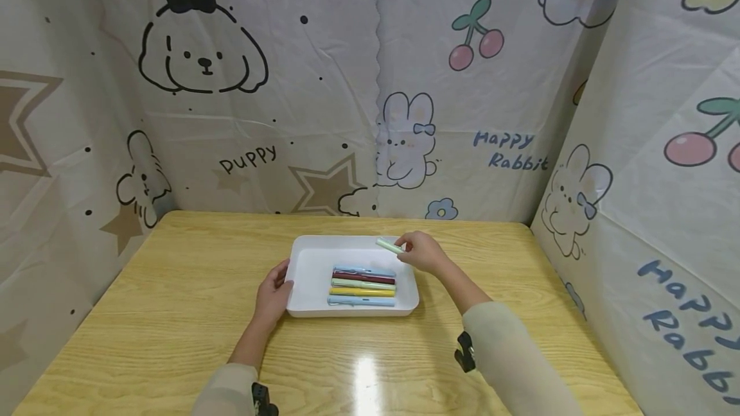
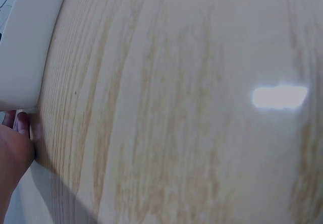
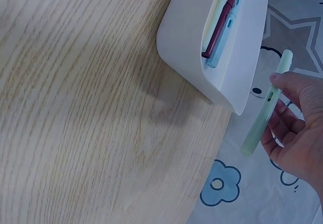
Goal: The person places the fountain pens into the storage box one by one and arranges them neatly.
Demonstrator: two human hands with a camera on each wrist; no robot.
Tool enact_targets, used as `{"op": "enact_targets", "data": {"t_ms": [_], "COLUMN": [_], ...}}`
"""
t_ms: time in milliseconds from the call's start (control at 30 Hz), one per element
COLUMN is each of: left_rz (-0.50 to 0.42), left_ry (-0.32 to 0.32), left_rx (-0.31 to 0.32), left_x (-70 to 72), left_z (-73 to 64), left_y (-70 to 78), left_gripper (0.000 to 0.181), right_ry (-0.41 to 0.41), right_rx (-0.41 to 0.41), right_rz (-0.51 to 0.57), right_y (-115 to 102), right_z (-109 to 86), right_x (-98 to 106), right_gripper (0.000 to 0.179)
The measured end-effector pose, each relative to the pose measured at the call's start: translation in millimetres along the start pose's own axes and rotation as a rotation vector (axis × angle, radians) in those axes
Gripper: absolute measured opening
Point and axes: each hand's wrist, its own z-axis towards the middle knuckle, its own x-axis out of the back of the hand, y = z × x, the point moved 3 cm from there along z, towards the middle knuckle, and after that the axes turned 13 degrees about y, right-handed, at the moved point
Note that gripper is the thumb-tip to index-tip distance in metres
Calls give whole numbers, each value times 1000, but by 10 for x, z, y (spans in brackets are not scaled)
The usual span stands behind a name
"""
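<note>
A white tray (image 1: 309, 255) sits on the table with several capped pens lying side by side in it. From the far side to the near side come a light blue pen (image 1: 370, 271), a dark red pen (image 1: 376, 278), a pale green pen (image 1: 358, 284), a yellow pen (image 1: 364, 291) and another light blue pen (image 1: 364, 301). My left hand (image 1: 273, 291) grips the tray's left end, thumb at the rim. Above the tray's far right corner, my right hand (image 1: 423, 252) pinches a second pale green pen (image 3: 267, 105) between thumb and fingers, tilted in the air.
The wooden table (image 1: 191, 287) ends at a printed cloth backdrop (image 1: 324, 82) behind the tray. More cloth hangs at the left and right sides. A bright light reflection (image 1: 365, 384) shows on the tabletop in front.
</note>
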Motion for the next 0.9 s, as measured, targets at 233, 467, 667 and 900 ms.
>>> {"op": "enact_targets", "data": {"t_ms": [233, 467, 667, 900], "left_rz": [-5, -7, -3, 3], "left_ry": [-4, -1, -4, 10], "left_rx": [1, 17, 5, -9], "left_x": [0, -6, -13, -14], "left_z": [-1, 6, 0, 18], "left_y": [3, -14, -24, -36], "left_gripper": [48, 48, 48, 48], "right_ry": [-3, -18, -20, -23], "right_rx": [3, 10, 22, 43], "right_rz": [-6, 9, 21, 9], "right_y": [-43, -69, -86, -125], "right_z": [21, 40, 56, 66], "right_x": [-21, -64, -92, -108], "right_gripper": [25, 25, 23, 22]}}
